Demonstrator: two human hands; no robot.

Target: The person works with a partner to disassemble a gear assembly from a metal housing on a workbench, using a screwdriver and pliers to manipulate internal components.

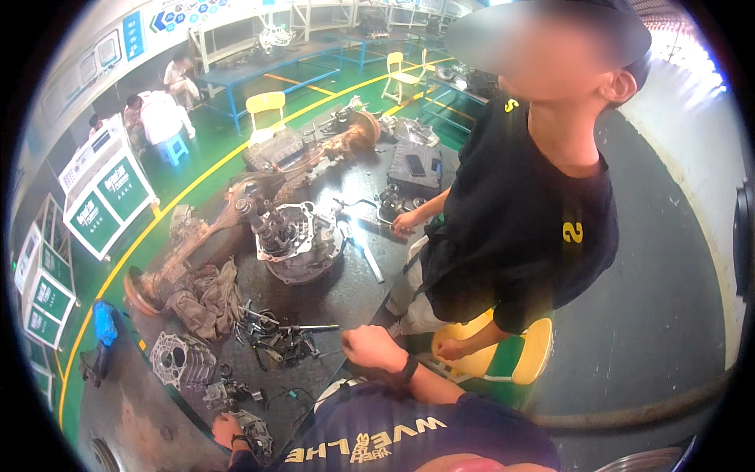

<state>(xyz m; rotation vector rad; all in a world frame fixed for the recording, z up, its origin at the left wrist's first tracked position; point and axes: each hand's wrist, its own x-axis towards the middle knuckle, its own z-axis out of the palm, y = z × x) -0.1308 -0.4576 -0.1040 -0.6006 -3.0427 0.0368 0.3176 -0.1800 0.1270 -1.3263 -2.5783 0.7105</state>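
My right hand (376,348), with a dark band at the wrist, is raised over the near edge of the bench (322,295). Its fingers are curled in; whatever they might enclose is hidden. Close to its left lies a black-handled rod tool (311,327) among a pile of hand tools (271,338). At the lower left, my left hand (226,430) rests beside a grey metal casting (255,433), its fingers too small and partly hidden to read. Small metal parts (228,393) and an open ribbed gearbox housing (182,360) sit just beyond it.
A partly opened gearbox (287,236) stands mid-bench, behind a crumpled cloth (208,299) and a rusty axle (212,224). Across from me a person in black (535,212) has one hand (405,224) at a tool. A yellow chair (535,354) stands behind them.
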